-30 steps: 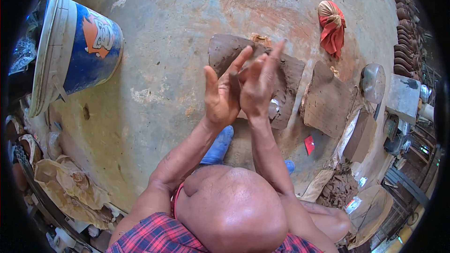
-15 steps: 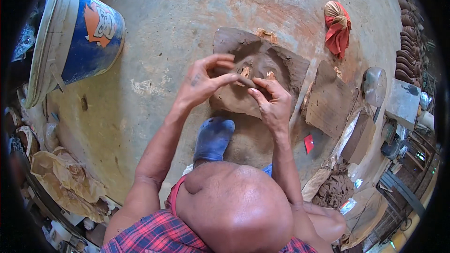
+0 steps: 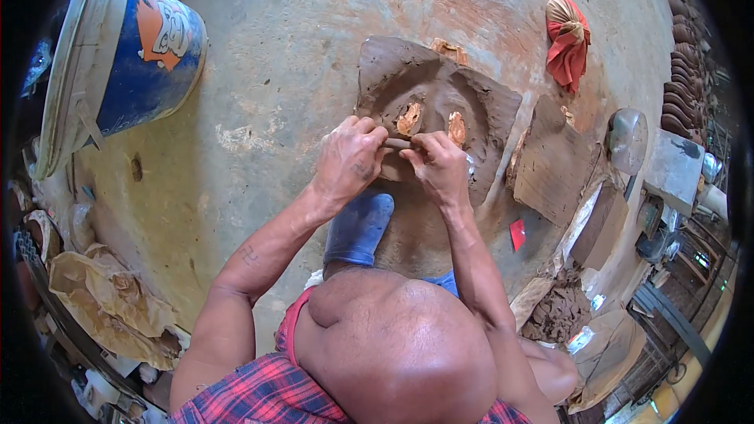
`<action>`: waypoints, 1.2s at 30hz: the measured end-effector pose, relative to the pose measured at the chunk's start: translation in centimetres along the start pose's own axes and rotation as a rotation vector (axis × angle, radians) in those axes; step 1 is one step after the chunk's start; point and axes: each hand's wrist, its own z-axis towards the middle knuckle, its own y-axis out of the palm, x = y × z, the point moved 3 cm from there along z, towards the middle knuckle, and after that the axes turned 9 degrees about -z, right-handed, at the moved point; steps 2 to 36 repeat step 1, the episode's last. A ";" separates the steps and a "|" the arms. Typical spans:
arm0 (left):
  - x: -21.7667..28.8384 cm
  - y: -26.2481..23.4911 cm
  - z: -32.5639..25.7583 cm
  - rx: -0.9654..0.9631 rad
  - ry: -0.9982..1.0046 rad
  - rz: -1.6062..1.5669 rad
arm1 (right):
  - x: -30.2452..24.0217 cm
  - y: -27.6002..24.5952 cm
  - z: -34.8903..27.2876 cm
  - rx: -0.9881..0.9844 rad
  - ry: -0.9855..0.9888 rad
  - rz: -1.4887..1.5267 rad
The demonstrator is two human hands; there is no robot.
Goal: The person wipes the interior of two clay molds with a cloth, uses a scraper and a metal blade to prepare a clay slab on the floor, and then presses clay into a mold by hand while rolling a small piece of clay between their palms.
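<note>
A short roll of brown clay [image 3: 399, 144] is stretched between my two hands, just over the near part of a thick clay slab [image 3: 495, 102]. My left hand [image 3: 350, 152] pinches the roll's left end, its knuckles turned up. At the other end, my right hand [image 3: 438, 165] grips it between thumb and fingers. The slab has a hollowed, moulded middle with two orange-brown patches [image 3: 408, 118] showing through. Another orange-brown piece [image 3: 449, 51] sticks out from under the slab's far edge. My hands hide the slab's near left part.
A blue and white bucket [image 3: 149, 55] stands far left. To the right lie a second clay slab [image 3: 550, 161], a rounded metal-looking tool [image 3: 627, 141] and a lump of clay [image 3: 558, 310]. A tied red and tan cloth bundle [image 3: 567, 43] rests far right. Crumpled brown paper [image 3: 110, 298] lies left.
My left hand has come down and turned over, its fingers now closed on the roll. My right hand has shifted slightly left and nearer. The roll now lies almost level.
</note>
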 end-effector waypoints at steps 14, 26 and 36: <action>-0.1 0.0 0.1 0.006 0.002 -0.013 | 0.2 -0.2 0.2 -0.024 0.000 -0.090; -0.1 0.0 0.1 0.006 0.002 -0.013 | 0.2 -0.2 0.2 -0.024 0.000 -0.090; -0.1 0.0 0.1 0.006 0.002 -0.013 | 0.2 -0.2 0.2 -0.024 0.000 -0.090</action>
